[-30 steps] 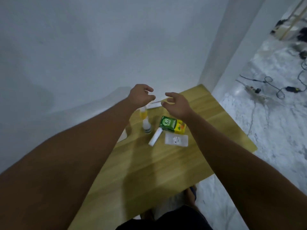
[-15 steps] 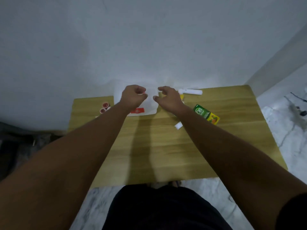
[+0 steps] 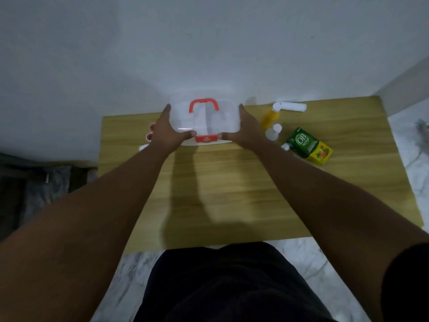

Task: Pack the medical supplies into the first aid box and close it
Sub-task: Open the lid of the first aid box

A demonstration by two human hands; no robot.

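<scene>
The first aid box [image 3: 209, 119], clear white plastic with a red handle and a red front latch, stands at the far middle of the wooden table [image 3: 232, 194]. My left hand [image 3: 167, 133] grips its lid's left side and my right hand [image 3: 243, 133] grips the right side, thumbs at the front edge. To the right lie a yellow bottle [image 3: 270, 117], a small white bottle [image 3: 274, 133], a white tube [image 3: 293, 106] and a green-and-yellow carton [image 3: 307, 145]. Small red-capped items [image 3: 151, 131] sit left of the box, partly hidden by my left hand.
A white wall runs close behind the table's far edge. Marble floor shows to the right and below the near edge. Dark clutter lies on the floor at the left [image 3: 34, 187]. My dark-clothed body [image 3: 220, 287] is at the table's near edge.
The view has swung left to centre on the box. Both hands have spread from loose curled poses above the table to gripping the two sides of the box lid.
</scene>
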